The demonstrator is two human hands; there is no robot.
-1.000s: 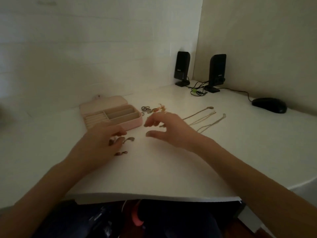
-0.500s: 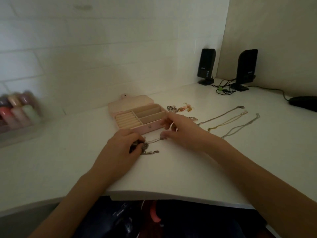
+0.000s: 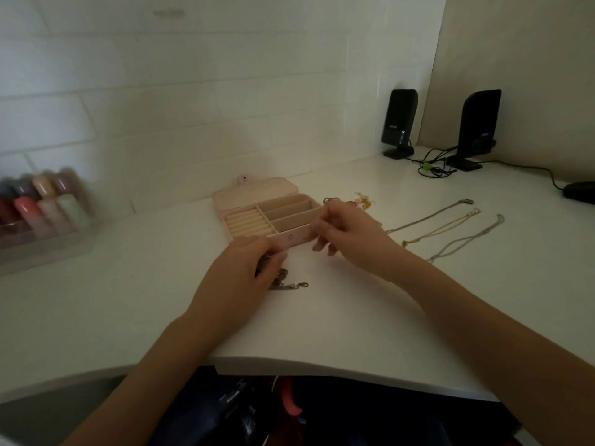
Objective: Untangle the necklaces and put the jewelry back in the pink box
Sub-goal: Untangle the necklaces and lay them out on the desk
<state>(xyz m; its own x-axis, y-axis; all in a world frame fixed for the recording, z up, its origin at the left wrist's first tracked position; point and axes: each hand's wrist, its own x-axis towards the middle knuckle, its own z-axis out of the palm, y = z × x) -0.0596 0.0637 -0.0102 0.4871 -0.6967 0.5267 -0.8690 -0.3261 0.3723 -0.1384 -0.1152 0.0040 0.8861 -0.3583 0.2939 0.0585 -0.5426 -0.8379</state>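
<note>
The pink box (image 3: 291, 238) lies open on the white desk, its lid (image 3: 257, 191) flat behind it. My left hand (image 3: 241, 278) rests on the desk just before the box, fingers curled on a dark tangled chain (image 3: 283, 281) whose clasp end trails right. My right hand (image 3: 347, 235) is raised by the box's right front corner, fingertips pinched together; whether a chain runs between them is too dim to tell. Three necklaces (image 3: 447, 226) lie stretched out side by side to the right. Small rings and earrings (image 3: 360, 199) sit behind my right hand.
Two black speakers (image 3: 399, 122) with cables stand at the back right. At the far right edge lies a black mouse (image 3: 579, 191). A clear tray of coloured bottles (image 3: 42, 207) is on the left. The desk's front edge (image 3: 322, 368) curves near my forearms.
The camera has swung left. My right hand has lifted from the desk to the box's front corner with its fingertips pinched. My left hand stays on the dark chain.
</note>
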